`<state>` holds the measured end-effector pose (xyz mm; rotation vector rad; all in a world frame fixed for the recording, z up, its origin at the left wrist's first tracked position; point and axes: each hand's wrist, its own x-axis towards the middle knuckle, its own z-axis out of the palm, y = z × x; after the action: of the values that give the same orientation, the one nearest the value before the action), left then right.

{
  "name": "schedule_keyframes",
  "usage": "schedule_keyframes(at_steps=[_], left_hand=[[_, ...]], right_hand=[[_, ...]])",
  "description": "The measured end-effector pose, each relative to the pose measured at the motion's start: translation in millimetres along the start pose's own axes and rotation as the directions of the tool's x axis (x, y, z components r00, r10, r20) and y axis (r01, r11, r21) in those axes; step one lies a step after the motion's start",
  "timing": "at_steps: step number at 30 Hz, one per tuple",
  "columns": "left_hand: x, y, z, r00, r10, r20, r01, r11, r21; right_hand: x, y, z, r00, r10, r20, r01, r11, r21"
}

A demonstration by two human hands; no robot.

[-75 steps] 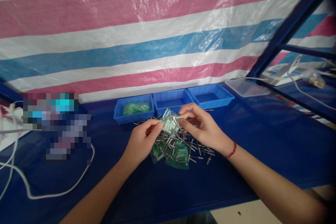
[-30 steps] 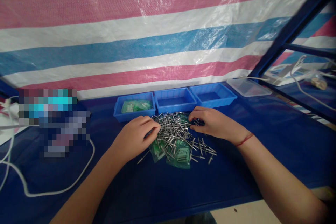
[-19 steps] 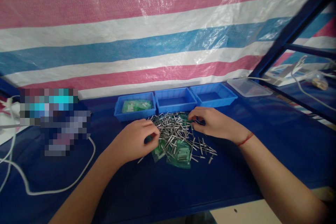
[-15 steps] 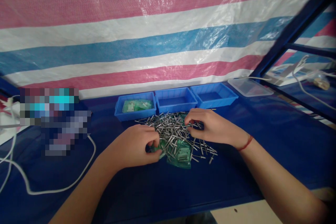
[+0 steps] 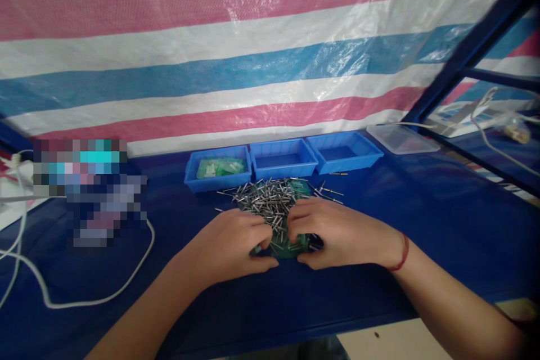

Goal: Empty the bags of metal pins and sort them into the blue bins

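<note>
A heap of silvery blind rivets (image 5: 270, 197) lies on the blue table, mixed with small green plastic bags (image 5: 291, 250). Curved around the heap's left front side is my left hand (image 5: 242, 239), its thumb apart from the bent fingers. My right hand (image 5: 327, 230) cups the right front side, fingers bent and thumb spread away from them. Both hands are at the edge of the heap, and neither shows anything gripped. The fingertips partly hide the bags and some rivets. A few loose rivets (image 5: 331, 191) lie behind my right hand.
Three blue bins stand behind the heap. The left bin (image 5: 217, 184) holds green bags; the middle bin (image 5: 284, 171) and right bin (image 5: 348, 164) show bare floors. A clear plastic lid (image 5: 403, 140) lies right of them. A white cable (image 5: 97, 305) loops at left; a striped sheet (image 5: 236, 62) hangs behind.
My right hand has moved toward me and slightly left, drawing in rivets from the right side. My left hand has shifted right. The hands are closer together, around a more compact heap.
</note>
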<state>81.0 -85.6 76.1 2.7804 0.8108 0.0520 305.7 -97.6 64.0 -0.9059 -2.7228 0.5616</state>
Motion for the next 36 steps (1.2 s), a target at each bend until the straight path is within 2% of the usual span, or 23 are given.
schedule_keyframes(at_steps=[12, 14, 17, 19, 22, 25, 28, 30, 32, 36], left_hand=[[4.5, -8.2, 9.6, 0.973, -0.169, -0.158, 0.135, 0.97, -0.203], [5.7, -9.3, 10.3, 0.965, -0.194, -0.174, 0.151, 0.96, -0.234], [7.2, -11.5, 11.5, 0.947, -0.233, -0.219, 0.17, 0.947, -0.274], [8.1, -12.5, 12.3, 0.932, -0.262, -0.252, 0.182, 0.937, -0.299], [9.7, -11.9, 13.4, 0.912, -0.306, -0.275, 0.2, 0.913, -0.355], [11.6, -9.8, 14.2, 0.905, -0.348, -0.245, 0.213, 0.869, -0.446], [13.0, -8.7, 14.8, 0.897, -0.392, -0.203, 0.236, 0.815, -0.529], [13.6, -9.5, 15.2, 0.882, -0.432, -0.19, 0.246, 0.764, -0.596], [14.2, -11.3, 15.9, 0.861, -0.473, -0.185, 0.242, 0.702, -0.67], [15.7, -15.4, 17.6, 0.833, -0.521, -0.189, 0.213, 0.616, -0.759]], right_hand=[[-8.0, 17.4, -16.5, 0.974, 0.014, -0.228, 0.018, 0.991, 0.136], [-9.5, 19.3, -17.2, 0.964, 0.053, -0.262, -0.01, 0.987, 0.163], [-11.7, 23.5, -16.7, 0.921, 0.199, -0.336, -0.112, 0.959, 0.261], [-12.2, 26.8, -15.7, 0.877, 0.307, -0.369, -0.158, 0.911, 0.381], [-10.0, 30.2, -12.6, 0.827, 0.428, -0.366, -0.15, 0.794, 0.589], [-4.5, 30.2, -6.9, 0.785, 0.51, -0.351, -0.105, 0.668, 0.737], [0.7, 28.7, -1.5, 0.755, 0.565, -0.332, -0.081, 0.584, 0.808], [2.4, 27.8, 0.1, 0.759, 0.58, -0.297, -0.083, 0.539, 0.838], [2.7, 27.3, -0.1, 0.782, 0.567, -0.258, -0.092, 0.515, 0.852], [2.6, 26.8, -0.8, 0.815, 0.529, -0.234, -0.1, 0.527, 0.844]])
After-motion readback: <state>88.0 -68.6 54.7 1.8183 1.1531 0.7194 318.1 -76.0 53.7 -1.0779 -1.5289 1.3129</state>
